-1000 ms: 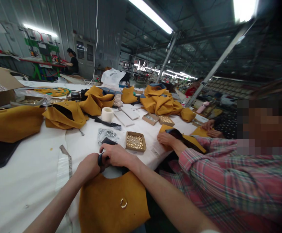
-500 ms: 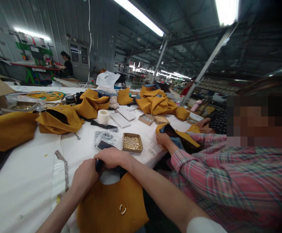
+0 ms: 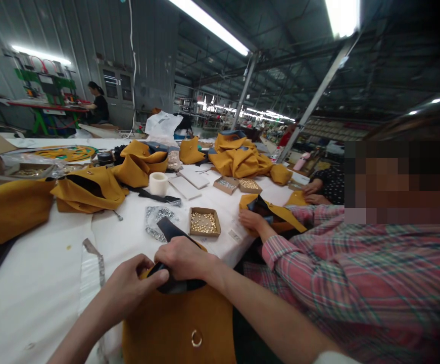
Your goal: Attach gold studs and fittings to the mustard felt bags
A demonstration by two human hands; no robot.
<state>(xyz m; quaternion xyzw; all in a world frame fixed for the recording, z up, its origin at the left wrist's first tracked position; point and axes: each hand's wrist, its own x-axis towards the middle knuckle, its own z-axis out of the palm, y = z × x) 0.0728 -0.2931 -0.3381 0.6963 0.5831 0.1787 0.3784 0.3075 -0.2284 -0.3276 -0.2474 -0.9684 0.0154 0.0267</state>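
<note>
In front of me a mustard-yellow bag [image 3: 178, 326] with a gold ring on its face hangs over the table's near edge. My left hand [image 3: 136, 280] grips the left side of its top edge, thumb outside and fingers curled behind. Closed on the dark lining at the bag's mouth is my right hand [image 3: 184, 258]; its fingertips are partly hidden. A dark strip [image 3: 172, 230] sticks up beyond my right knuckles. Just past it stand a small cardboard box of gold studs [image 3: 204, 222] and a clear bag of silver metal pieces [image 3: 157, 222].
Several yellow bags [image 3: 238, 156] lie along the far side of the white table [image 3: 53, 273]. A tape roll [image 3: 158, 184] and white pads [image 3: 187, 184] sit mid-table. Close on my right, a co-worker in a plaid shirt [image 3: 326, 263] handles another yellow bag [image 3: 276, 215].
My left hand has opened a little, its thumb now along the bag's edge. The bag's mouth has shifted and the dark strip stands further out. The view has moved slightly.
</note>
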